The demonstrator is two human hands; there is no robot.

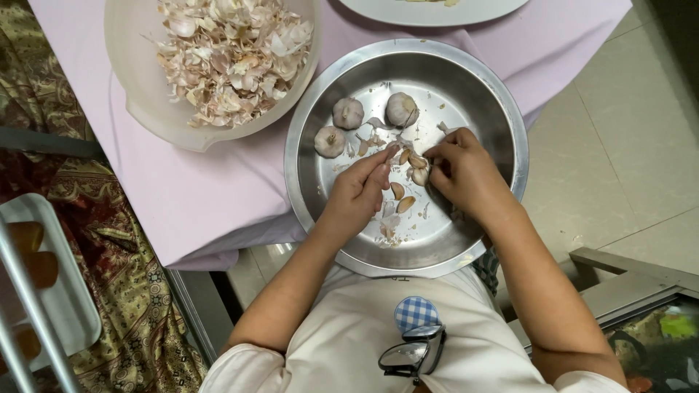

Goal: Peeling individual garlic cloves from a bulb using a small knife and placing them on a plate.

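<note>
A lilac-covered table [204,189] ends just before the person's lap, and the steel basin [502,109] overhangs its edge. Inside, the left hand [360,191] and right hand [466,171] pinch, it seems, a garlic clove [418,164] together; three whole garlic bulbs [348,113] lie beyond with bare metal around them.

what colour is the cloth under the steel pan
Pale lilac-pink tablecloth, plain, seen in the head view.
</note>
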